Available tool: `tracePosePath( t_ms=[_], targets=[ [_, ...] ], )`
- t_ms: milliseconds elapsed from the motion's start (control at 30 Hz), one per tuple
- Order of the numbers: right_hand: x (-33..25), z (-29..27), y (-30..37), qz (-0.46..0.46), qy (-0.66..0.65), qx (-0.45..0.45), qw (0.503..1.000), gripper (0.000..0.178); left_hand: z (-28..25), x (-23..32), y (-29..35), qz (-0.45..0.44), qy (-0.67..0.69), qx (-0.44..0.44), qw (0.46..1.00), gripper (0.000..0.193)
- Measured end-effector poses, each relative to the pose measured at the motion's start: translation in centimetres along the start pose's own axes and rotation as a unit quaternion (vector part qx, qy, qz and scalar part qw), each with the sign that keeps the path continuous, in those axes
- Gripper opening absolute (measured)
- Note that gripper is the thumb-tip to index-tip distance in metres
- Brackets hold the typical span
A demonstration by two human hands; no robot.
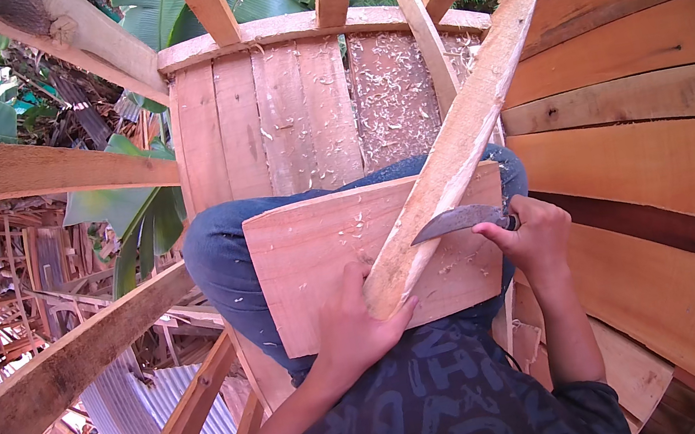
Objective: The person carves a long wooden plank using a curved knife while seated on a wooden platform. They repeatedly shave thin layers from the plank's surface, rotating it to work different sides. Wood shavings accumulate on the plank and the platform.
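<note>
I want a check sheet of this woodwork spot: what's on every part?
Surface: flat board across the lap, on a plank platform.
Job's things: long wooden stick lying slantwise on the board; curved knife blade against it.
Clutter: wood shavings on platform and board.
Hands: left hand grips the stick's near end; right hand holds the knife.
Cables: nothing seen.
Surroundings: timber beams, banana leaves, stacked planks, metal roofing below.
</note>
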State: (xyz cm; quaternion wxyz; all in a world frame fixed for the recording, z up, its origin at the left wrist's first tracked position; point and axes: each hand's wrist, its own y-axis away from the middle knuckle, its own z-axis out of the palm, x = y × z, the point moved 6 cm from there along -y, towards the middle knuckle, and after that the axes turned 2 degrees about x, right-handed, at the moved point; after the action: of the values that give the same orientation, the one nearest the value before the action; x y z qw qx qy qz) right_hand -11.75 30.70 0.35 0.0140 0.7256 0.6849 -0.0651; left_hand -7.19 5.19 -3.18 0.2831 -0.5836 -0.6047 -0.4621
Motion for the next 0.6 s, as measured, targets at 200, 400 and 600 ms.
tracePosePath(
  t_ms=[200,400,600],
  targets=[
    [4.2,-1.0,-0.2,0.167,-0.013,0.026,0.986,0.065,-0.1,-0.1,0.4,-0.006,-0.008,-0.003,1.0,0.051],
    [-0.5,-3.2,2.3,0.135,-0.084,-0.076,0.984,0.056,0.2,0.1,0.4,-0.01,-0.039,-0.005,0.999,0.051],
    [-1.0,0.2,3.6,0.069,-0.062,-0.086,0.992,0.056,0.2,0.2,0.7,-0.004,-0.064,-0.013,0.998,0.053]
  ],
)
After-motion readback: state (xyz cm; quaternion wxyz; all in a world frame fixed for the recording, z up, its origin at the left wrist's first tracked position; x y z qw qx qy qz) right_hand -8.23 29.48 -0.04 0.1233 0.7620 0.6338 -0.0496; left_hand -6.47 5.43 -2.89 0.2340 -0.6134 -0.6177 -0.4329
